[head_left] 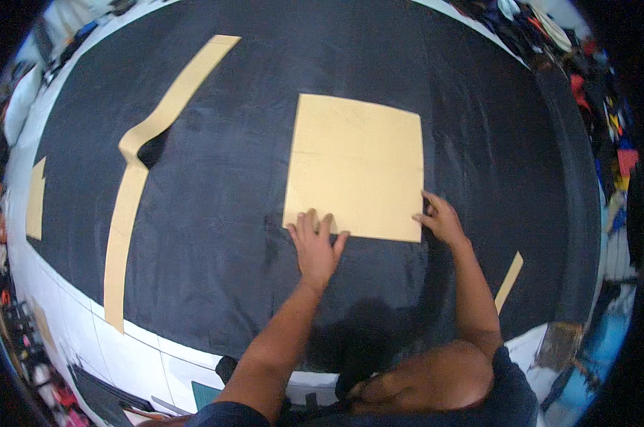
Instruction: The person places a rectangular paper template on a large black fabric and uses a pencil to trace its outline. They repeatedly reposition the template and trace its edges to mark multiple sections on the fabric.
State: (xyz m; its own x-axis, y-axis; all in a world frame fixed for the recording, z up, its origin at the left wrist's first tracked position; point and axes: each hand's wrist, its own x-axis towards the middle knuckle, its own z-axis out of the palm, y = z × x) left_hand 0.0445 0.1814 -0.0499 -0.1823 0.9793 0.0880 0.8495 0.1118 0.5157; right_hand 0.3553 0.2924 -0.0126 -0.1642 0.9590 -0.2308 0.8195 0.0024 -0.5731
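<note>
Resting on the lower edge of a square yellow sheet [354, 164], the left hand [315, 249] that I monitor from my station has its fingers spread. I read this hand as released: its fingertips lie on the sheet's upper face near the corner at 7 o'clock, and they clasp nothing. Its thumb points to 1 o'clock and meets the lower edge.

I find the right hand [444, 219] at the right edge of the sheet, close to the corner between 4 and 5 o'clock. Thumb and forefinger are bent and parted, both tips at the edge. I cannot tell whether they pinch the sheet or only touch it.

Relative to the left hand, the sheet extends toward 1 o'clock; relative to the right hand, toward 10 o'clock. It lies on a black covering [215, 249].

At 9 o'clock from the sheet, well apart, I note a long yellow strip [120, 235] with a raised bend near its middle. Farther out at 9 o'clock lies a short yellow piece [36, 203]. Between 4 and 5 o'clock from the right hand, a narrow yellow strip [509, 281] lies just beside the right forearm [475, 299].
</note>
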